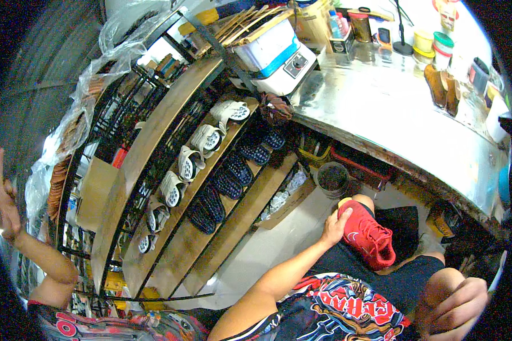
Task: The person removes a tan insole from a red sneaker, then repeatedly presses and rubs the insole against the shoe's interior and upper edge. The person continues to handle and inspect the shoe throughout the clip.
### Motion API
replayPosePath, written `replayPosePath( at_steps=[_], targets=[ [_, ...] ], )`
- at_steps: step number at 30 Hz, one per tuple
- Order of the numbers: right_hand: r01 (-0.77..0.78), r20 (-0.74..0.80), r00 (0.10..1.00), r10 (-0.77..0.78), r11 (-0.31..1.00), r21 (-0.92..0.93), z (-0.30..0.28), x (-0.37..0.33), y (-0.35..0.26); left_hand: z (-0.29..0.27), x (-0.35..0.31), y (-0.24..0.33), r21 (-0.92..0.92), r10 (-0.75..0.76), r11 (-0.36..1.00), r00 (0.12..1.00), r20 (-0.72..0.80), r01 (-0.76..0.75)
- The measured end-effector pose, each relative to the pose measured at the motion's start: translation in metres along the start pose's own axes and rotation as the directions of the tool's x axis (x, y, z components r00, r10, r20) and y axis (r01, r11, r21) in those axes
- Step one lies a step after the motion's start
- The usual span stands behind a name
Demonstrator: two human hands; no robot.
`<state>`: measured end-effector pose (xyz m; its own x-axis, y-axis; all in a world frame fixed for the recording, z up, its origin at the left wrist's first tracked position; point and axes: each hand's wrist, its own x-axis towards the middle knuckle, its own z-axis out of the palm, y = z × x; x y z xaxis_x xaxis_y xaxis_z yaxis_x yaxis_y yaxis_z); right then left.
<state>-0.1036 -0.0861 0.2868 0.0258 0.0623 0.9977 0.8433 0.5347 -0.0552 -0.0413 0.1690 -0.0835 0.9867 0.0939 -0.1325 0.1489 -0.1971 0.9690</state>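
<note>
A red lace-up sneaker (368,234) lies across my lap, its toe pointing away and its opening toward me. My left hand (334,226) is closed round the toe end from the left side. At the lower right, close to the camera, my right hand (454,301) is raised apart from the shoe. Its fingers are curled together; whatever they may hold is hidden. My knees in dark shorts are under and beside the sneaker.
To the left, a slatted rack (170,267) bears several white shoes (206,140) and dark patterned soles (227,184). A metal-topped bench (370,91) carries jars, a brown shoe pair (441,90) and a white machine (279,62). A bucket (332,179) stands below. Another person's raised hand (7,204) is far left.
</note>
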Motion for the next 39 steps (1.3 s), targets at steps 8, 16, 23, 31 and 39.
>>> replayPosePath(
  at_steps=[8, 16, 23, 31, 39],
  targets=[
    [-0.424, 0.371, 0.863, 0.342, 0.890, 0.169, -0.024, 0.015, -0.028, 0.000, 0.004, -0.023, 0.017, -0.028, 0.999, 1.000, 0.001, 0.027],
    [-0.348, -0.369, 0.844, 0.389, -0.125, -0.929, -0.065, -0.045, 0.012, 0.004, 0.008, -0.024, 0.023, -0.030, 0.999, 0.999, 0.013, 0.029],
    [-0.885, -0.593, 0.318, 0.740, 0.007, -0.466, -0.237, -0.162, 0.108, 0.006, 0.006, -0.030, 0.021, 0.003, 1.000, 1.000, 0.020, -0.004],
    [-0.990, -0.814, -0.025, 0.580, -0.125, -0.060, -0.259, -0.240, 0.142, 0.001, 0.007, -0.025, 0.035, -0.042, 0.999, 0.999, 0.030, 0.041],
    [-0.971, -0.834, 0.003, 0.552, 0.200, 0.130, -0.277, -0.275, 0.134, 0.003, 0.005, -0.016, -0.006, -0.014, 1.000, 0.999, 0.029, 0.014]
  ],
)
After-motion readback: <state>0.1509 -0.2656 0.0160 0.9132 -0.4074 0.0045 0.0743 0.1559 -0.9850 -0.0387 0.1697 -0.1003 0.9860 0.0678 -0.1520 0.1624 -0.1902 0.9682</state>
